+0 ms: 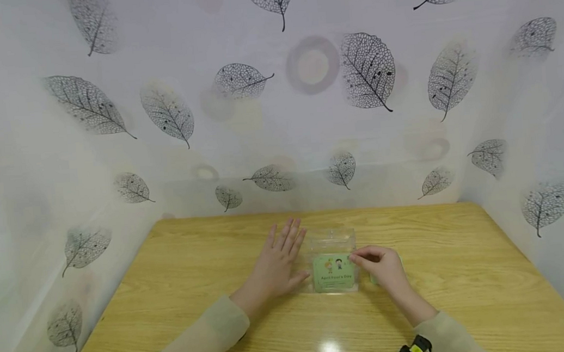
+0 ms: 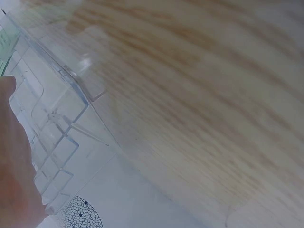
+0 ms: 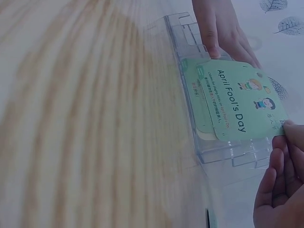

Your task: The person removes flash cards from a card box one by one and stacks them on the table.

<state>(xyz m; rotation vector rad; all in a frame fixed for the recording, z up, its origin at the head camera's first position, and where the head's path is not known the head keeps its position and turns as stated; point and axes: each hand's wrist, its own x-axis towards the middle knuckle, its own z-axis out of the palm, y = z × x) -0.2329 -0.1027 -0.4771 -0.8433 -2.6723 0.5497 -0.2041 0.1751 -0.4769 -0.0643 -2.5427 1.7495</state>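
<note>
A green card [image 1: 333, 281] printed "April Fool's Day", with two cartoon children, lies over a clear plastic box [image 1: 331, 239] on the table. My right hand [image 1: 387, 269] pinches its upper right corner between thumb and fingers. In the right wrist view this card [image 3: 232, 102] is tilted up from another green card [image 3: 194, 97] in the box. To the left of the box is my left hand [image 1: 274, 266], fingers stretched out and thumb towards its side. The left wrist view catches part of that hand beside the box's clear dividers [image 2: 57, 137].
Another green item [image 1: 373, 277] lies on the table, mostly hidden behind my right hand. The wood-grain table [image 1: 194, 258] ends at a pale curtain [image 1: 183, 166] with a leaf print, which rises at the back and both sides.
</note>
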